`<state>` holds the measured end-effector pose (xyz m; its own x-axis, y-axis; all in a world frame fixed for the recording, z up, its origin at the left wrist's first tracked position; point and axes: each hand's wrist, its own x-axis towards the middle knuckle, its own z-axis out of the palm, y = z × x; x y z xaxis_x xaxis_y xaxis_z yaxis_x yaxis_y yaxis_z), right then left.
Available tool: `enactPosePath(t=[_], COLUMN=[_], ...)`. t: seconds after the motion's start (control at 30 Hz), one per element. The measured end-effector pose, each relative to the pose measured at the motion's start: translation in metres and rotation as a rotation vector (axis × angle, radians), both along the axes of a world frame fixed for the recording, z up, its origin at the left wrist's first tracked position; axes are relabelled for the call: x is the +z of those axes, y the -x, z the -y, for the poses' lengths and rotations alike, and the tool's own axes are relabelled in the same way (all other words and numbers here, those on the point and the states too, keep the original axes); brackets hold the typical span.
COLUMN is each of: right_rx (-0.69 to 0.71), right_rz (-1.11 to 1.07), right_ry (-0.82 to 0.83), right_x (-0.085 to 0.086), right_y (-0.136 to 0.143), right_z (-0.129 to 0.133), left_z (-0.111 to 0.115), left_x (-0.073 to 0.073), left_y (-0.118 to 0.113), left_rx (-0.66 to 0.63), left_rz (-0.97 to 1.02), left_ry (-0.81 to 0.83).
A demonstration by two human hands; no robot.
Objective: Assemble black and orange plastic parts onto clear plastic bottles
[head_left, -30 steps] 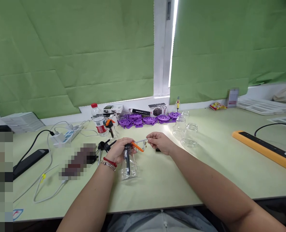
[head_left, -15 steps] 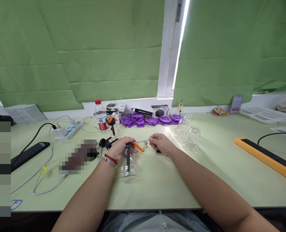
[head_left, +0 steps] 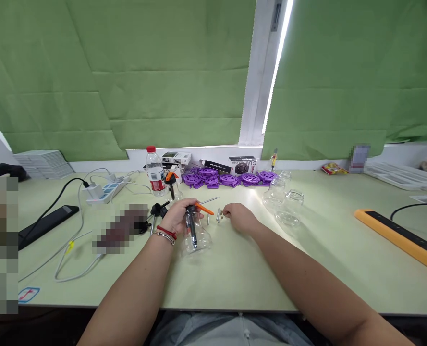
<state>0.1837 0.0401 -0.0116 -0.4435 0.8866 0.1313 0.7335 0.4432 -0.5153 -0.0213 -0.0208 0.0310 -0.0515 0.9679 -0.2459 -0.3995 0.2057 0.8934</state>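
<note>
My left hand is wrapped around the black top of a clear spray bottle, which leans slightly. An orange lever juts from its head, and a thin metal rod sticks out beyond it to the right. Inside the bottle a black tube hangs down. My right hand rests low over the table with its fingers curled together; whatever is at the fingertips is hidden. Just left of them lie small metal pins and tiny brass-coloured pieces.
Clear glass jars stand to the right. Behind are purple plastic parts, a red-capped water bottle and another orange-topped bottle. Black parts, a power strip and cables lie left; an orange-edged black bar lies right.
My right hand has let go of the metal rod and come down by the small pins. The bottle in my left hand has tilted a little, its rod now pointing more upward.
</note>
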Motion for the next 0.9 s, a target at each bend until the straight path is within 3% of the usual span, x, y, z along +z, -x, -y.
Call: enactPosePath(t=[0.1,0.2,0.37,0.47,0.57,0.67,0.73,0.8,0.9], right_rx=[0.039,0.029,-0.018,-0.063,0.006,0.19,0.25,0.21,0.107], right_rz=[0.255,0.309,0.225,0.035,-0.303,-0.696,-0.884,-0.988,-1.007], right_ry=[-0.11,-0.137,-0.113,-0.087,0.121,0.661,0.924,0.994,0.909], right_x=[0.0,-0.001,0.002,0.01,0.019,0.026,0.03,0.037,0.05], right_y=[0.007,0.013,0.014,0.009,0.004,0.002,0.004,0.006,0.003], right_z=[0.002,0.003,0.003,0.01,0.026,0.045,0.055,0.061,0.067], left_z=[-0.001,-0.002,-0.003,-0.004,-0.003,-0.001,0.003,0.008,0.017], left_x=[0.002,0.001,-0.003,-0.002,-0.001,0.0,0.002,0.006,0.017], left_y=[0.001,0.002,0.006,0.006,-0.001,-0.013,-0.019,-0.023,-0.022], left_rx=[0.0,0.004,0.012,0.051,0.18,0.361,0.419,0.397,0.279], left_rz=[0.006,0.012,0.014,0.034,0.087,0.128,0.086,-0.049,-0.363], left_ry=[0.063,0.051,0.018,-0.021,-0.17,-0.404,-0.484,-0.487,-0.414])
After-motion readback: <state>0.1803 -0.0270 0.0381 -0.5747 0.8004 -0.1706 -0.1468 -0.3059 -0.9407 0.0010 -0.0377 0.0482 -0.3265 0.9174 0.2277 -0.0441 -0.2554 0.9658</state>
